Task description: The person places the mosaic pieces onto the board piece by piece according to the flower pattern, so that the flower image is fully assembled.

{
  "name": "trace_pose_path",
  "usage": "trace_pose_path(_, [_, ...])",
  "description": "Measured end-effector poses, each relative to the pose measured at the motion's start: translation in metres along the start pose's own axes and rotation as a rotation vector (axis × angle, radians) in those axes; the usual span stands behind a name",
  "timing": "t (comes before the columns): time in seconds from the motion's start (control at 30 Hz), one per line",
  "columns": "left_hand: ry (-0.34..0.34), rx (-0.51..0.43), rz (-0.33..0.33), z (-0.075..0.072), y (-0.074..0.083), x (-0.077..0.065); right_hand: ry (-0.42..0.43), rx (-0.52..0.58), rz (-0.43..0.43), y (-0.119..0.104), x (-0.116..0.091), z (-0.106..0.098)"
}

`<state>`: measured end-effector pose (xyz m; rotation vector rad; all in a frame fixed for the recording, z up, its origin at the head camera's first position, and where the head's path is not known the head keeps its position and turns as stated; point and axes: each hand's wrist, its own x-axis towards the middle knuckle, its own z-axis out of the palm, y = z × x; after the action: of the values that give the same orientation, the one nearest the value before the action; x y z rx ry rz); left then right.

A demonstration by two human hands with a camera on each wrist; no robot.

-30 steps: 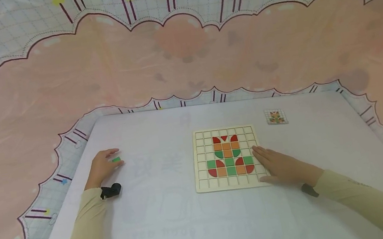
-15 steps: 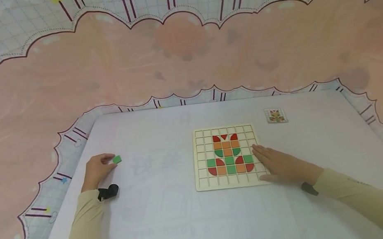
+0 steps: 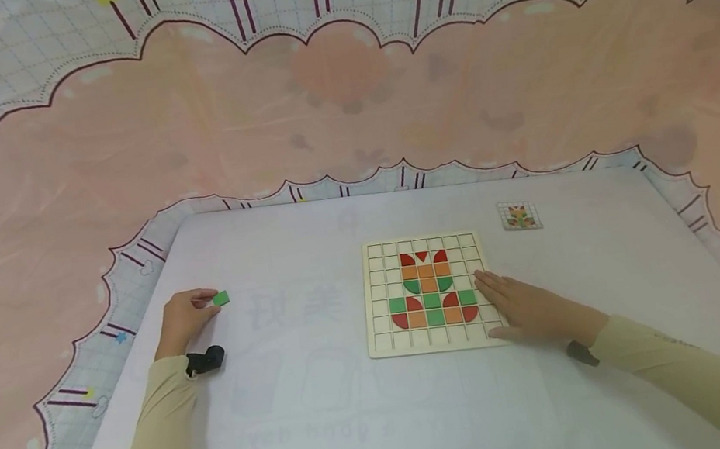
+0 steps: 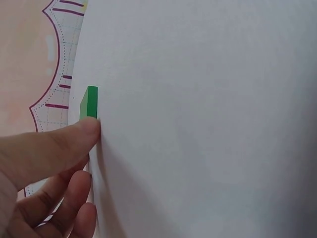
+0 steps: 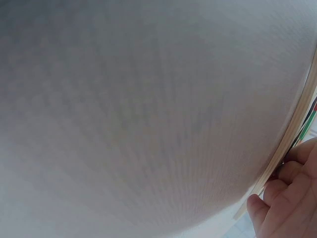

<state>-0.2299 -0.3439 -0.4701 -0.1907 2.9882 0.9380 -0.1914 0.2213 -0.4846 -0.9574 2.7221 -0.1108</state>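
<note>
My left hand [image 3: 183, 320] pinches a small green square tile [image 3: 221, 298] between thumb and fingers, over the left part of the table. In the left wrist view the tile [image 4: 89, 103] sticks up past the thumb tip, its edge side facing the camera. A wooden grid board [image 3: 386, 344] lies right of the table's middle, with red, orange and green tiles set in a flower-like pattern. My right hand [image 3: 535, 313] rests at the board's right edge with fairly straight fingers and the thumb apart. In the right wrist view, fingers [image 5: 275, 192] touch the board's side [image 5: 290, 134].
A small pattern card [image 3: 519, 216] with a similar flower design lies behind the board to the right. The white tabletop [image 3: 324, 442] is bordered by a patterned cloth [image 3: 343, 117] behind and at the sides.
My left hand has drawn slightly left and lower, its fingers closing together on the green tile, now seen more fully. The right hand and the board have not moved.
</note>
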Motion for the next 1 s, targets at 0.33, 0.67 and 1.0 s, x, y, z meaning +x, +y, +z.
trace_pose_path(0.33, [0.011,-0.015,0.026,0.006,0.005,0.003,-0.029,0.011,0.026,-0.001,0.001,-0.001])
trace_pose_path(0.67, [0.002,-0.029,0.088,0.014,0.031,0.007,-0.029,-0.011,0.024,0.000,0.001,-0.001])
trace_pose_path(1.0, [-0.040,-0.078,0.229,0.036,0.083,0.007,-0.023,-0.004,0.022,0.000,0.000,0.000])
